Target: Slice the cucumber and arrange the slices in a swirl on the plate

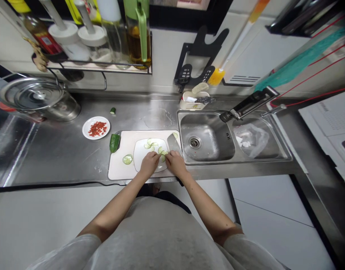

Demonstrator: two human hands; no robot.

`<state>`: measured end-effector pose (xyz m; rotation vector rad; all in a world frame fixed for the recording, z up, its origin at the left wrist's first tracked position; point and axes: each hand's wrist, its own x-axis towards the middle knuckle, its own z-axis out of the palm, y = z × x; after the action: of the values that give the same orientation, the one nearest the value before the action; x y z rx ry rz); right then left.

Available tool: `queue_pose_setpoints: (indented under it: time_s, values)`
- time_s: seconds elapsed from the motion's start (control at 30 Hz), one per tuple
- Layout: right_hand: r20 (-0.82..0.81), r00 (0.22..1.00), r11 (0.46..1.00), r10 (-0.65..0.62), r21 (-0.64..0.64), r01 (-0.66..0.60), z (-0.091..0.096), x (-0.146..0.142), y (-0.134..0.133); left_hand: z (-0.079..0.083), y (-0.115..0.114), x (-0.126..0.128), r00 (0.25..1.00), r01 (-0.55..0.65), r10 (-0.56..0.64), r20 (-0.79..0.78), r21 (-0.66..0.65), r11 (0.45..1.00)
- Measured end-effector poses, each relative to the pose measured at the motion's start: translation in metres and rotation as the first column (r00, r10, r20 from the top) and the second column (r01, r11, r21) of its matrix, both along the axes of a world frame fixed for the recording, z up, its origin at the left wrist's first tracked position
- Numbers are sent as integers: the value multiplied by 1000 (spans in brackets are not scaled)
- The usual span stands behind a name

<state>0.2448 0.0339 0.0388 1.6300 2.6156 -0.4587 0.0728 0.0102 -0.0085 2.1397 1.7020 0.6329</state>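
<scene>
My left hand (150,164) and my right hand (175,164) meet over the right side of a white plate (140,159). Fingertips of both are pinched on thin cucumber slices (163,152); exactly how many slices each holds is too small to tell. More slices (151,144) lie in curved rows near the plate's far edge. Under the plate is a white cutting board (118,171), with loose slices (127,159) on its left side. A cleaver (174,143) rests on the board's right side, its blade partly behind my right hand. A piece of cucumber (115,143) lies at the board's left edge.
Left of the board are a small white plate with chopped red pieces (97,128), a cucumber end (113,111) and a lidded steel pot (42,99). A double sink (207,140) with a faucet (249,104) adjoins the right. Bottles (137,35) stand on a rack above.
</scene>
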Motion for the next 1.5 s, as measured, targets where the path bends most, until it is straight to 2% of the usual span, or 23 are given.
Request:
queue_pose_setpoints:
  time_s: [0.47,0.57,0.7,0.83,1.0,1.17,1.4,1.5]
  values:
    - [-48,999,999,-5,45,7,-5,-1,-2,-1,2,-1,999,38,-39,36,37,999]
    - [-107,994,997,-35,65,42,-8,1,-3,1,2,0,997,35,-38,61,59,998]
    - [-214,969,982,-121,118,149,-12,5,-3,10,-3,-3,994,-5,-5,106,96,995]
    - [-318,931,960,-179,149,236,-10,9,-4,24,-15,-20,984,-75,50,170,148,986]
    - [-422,875,932,-237,155,327,-6,15,-6,34,-39,-57,961,-211,169,219,189,959]
    - [-501,823,908,-270,153,391,-9,19,-9,35,-59,-87,938,-309,273,215,160,937]
    - [-549,784,894,-288,140,426,-10,19,-11,33,-73,-106,903,-391,364,228,88,916]
    - [-555,777,888,-297,139,439,-7,20,-12,28,-75,-115,869,-456,434,239,42,889]
